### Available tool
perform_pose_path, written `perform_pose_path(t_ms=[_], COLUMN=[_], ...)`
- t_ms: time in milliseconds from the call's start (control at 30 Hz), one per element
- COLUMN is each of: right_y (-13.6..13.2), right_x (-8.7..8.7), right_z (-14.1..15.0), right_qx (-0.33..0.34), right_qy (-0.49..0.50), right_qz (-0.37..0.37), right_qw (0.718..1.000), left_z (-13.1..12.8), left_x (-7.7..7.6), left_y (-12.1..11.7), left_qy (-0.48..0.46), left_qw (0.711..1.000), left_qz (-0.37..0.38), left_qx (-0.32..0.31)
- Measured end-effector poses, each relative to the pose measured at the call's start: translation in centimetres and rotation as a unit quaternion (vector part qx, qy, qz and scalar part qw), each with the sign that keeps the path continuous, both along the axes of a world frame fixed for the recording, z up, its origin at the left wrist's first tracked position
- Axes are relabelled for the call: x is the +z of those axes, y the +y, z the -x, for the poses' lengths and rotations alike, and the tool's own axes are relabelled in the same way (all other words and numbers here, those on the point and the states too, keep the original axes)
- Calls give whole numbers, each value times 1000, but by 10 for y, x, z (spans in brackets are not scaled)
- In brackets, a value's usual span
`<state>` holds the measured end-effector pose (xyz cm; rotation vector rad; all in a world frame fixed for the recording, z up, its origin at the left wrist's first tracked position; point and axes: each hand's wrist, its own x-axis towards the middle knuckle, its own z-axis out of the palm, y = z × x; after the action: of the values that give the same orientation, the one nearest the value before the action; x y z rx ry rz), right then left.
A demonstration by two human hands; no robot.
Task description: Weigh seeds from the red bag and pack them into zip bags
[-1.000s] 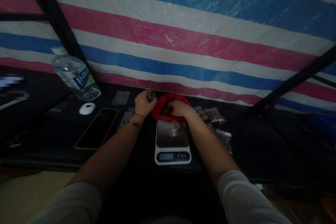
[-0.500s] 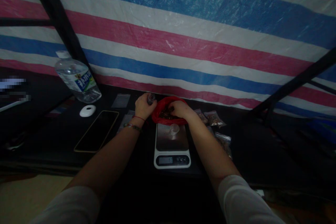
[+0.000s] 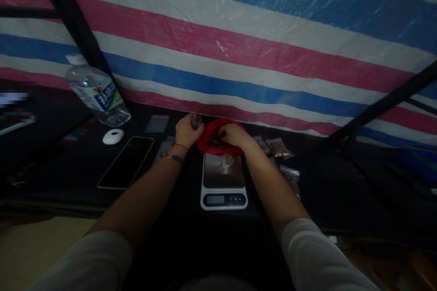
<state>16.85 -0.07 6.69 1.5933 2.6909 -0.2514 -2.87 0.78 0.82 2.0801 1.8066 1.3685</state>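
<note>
My left hand (image 3: 186, 131) is closed around a small clear container (image 3: 195, 121), held just left of a red plastic bag (image 3: 211, 145). The bag holds small brown pieces. My right hand (image 3: 233, 135) reaches into the bag with its fingers curled among the pieces; what they grip is hidden. In front of the bag a white kitchen scale (image 3: 223, 181) carries a small clear cup (image 3: 226, 161) on its steel plate. Everything lies on a black table (image 3: 68, 177).
A phone (image 3: 126, 162) lies face up left of the scale, with a white oval object (image 3: 113, 136) and a water bottle (image 3: 97, 93) behind it. Empty clear bags (image 3: 156, 123) lie near my left hand. Several filled small bags (image 3: 279, 149) sit right of the scale. A striped tarp (image 3: 239, 45) hangs behind.
The view has shifted slightly. Both hands stay at the red bag, the left still gripping the small container, the right still in the bag.
</note>
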Motion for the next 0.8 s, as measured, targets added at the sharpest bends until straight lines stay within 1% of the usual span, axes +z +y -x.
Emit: perform_pose_path(t_ms=[167,367,500,567,667,800], right_y=[-1,0,-1,-1,0,0], right_x=[3,0,-2,-3,-4,-5], right_z=[-1,-2,-3,-2,-1,1], right_qx=[1,1,18,11,-1,0], right_qy=[1,-24,-8,-19,-40,-39], right_qz=[-1,19,58,71,61,54], right_qw=[1000,1000,998,997,997,998], left_z=[0,-1,-1,-1,-1,0], left_x=[-1,0,0,0,-1,-2], left_y=[1,0,0,1,2,3], left_qy=[2,-2,-8,-9,-9,-15], left_qw=[1000,1000,1000,1000,1000,1000], left_qz=[1,16,12,10,8,8], left_qx=[-2,3,5,4,0,-1])
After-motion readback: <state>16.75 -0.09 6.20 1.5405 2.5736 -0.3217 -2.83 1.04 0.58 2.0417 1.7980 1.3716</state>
